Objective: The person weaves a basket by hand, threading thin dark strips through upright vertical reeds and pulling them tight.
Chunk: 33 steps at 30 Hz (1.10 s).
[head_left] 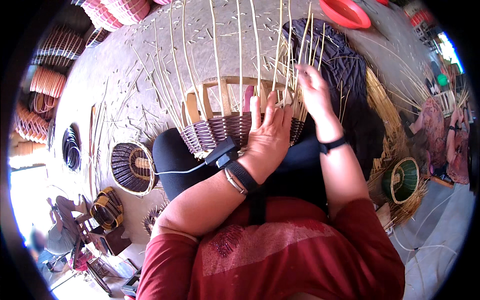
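I see a half-woven basket of dark purple-brown and pale cane (235, 132) sitting on the lap just above the centre of the frame, with a fan of long pale upright cane stakes (215, 60) rising from its rim toward the top edge. Inside the stakes I can make out a light wooden frame (220, 95).

The left hand (267, 132) lies flat on the basket's near rim at centre, fingers spread and extended, pressing on the weave rather than clasping anything. On that wrist sit a black strap and a thin metal bangle, and just left of it a small black device (222, 152) with a white cable trailing toward the left.

The right hand (312, 92) is above and right of centre, among the stakes on the basket's right side. Its fingers are loosely curled around the thin stakes; whether they pinch one firmly, I cannot tell. A black band circles that wrist.

Behind the right hand I see a heap of dark purple cane (340, 65). At left of centre on the ground lies a finished oval woven tray, dark with a pale rim (131, 167). A round green basket (402, 180) sits at the right, and a red plastic basin (345, 12) at the top.
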Each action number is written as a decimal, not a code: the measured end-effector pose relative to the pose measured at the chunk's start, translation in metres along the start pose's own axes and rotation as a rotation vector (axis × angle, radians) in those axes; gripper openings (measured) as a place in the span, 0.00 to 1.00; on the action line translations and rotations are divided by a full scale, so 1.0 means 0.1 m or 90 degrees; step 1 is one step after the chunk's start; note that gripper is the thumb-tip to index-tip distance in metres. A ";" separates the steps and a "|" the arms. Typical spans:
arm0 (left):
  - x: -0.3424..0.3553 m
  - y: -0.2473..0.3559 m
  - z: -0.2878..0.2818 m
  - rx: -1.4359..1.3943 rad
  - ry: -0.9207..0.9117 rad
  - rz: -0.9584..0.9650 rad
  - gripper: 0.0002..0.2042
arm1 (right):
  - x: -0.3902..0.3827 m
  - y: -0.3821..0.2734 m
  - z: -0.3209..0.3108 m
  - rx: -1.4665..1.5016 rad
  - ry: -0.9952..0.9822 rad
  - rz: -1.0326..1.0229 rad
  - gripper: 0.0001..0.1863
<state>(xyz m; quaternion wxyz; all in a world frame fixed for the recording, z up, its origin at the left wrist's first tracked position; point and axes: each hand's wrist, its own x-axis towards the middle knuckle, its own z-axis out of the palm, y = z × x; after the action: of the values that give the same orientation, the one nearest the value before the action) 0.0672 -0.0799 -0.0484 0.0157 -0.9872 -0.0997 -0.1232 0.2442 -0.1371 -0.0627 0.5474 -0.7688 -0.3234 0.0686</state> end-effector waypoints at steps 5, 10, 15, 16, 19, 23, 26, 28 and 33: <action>0.13 -0.05 -0.06 -0.006 -0.035 -0.009 0.23 | 0.13 0.39 0.28 -0.124 0.072 -0.140 0.34; 0.08 0.04 0.06 0.006 -0.019 -0.071 0.21 | -0.43 0.17 -0.34 0.501 0.087 0.311 0.26; 0.12 0.02 -0.07 -0.048 -0.152 -0.098 0.24 | -0.64 -0.15 -0.42 0.572 0.132 0.291 0.17; 0.11 -0.04 -0.12 -0.078 -0.163 -0.085 0.24 | -0.58 -0.29 -0.42 0.554 0.121 0.278 0.18; 0.05 -0.26 -0.38 -0.093 -0.123 -0.072 0.22 | -0.41 -0.99 -0.35 0.565 -0.039 0.150 0.17; -0.25 -1.08 -0.89 -0.428 -0.015 -0.046 0.18 | -0.45 -1.48 -0.28 0.622 -0.188 -0.095 0.17; -0.62 -1.29 -0.57 -0.756 -0.062 -0.123 0.16 | -0.47 -1.10 -0.13 0.638 -0.202 0.061 0.16; -0.65 -1.22 -0.37 -0.450 0.001 -0.097 0.17 | -0.46 -0.95 -0.05 0.671 -0.145 0.143 0.16; -0.41 -0.81 -0.60 -0.134 0.224 -0.182 0.31 | -0.38 -1.01 -0.09 0.658 -0.127 0.137 0.15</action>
<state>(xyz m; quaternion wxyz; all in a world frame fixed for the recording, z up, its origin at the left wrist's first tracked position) -0.0020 -0.0120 0.0002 -0.0875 -0.9228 -0.2205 -0.3037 0.1761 -0.1464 0.0203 0.8112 -0.4177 -0.2174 0.3468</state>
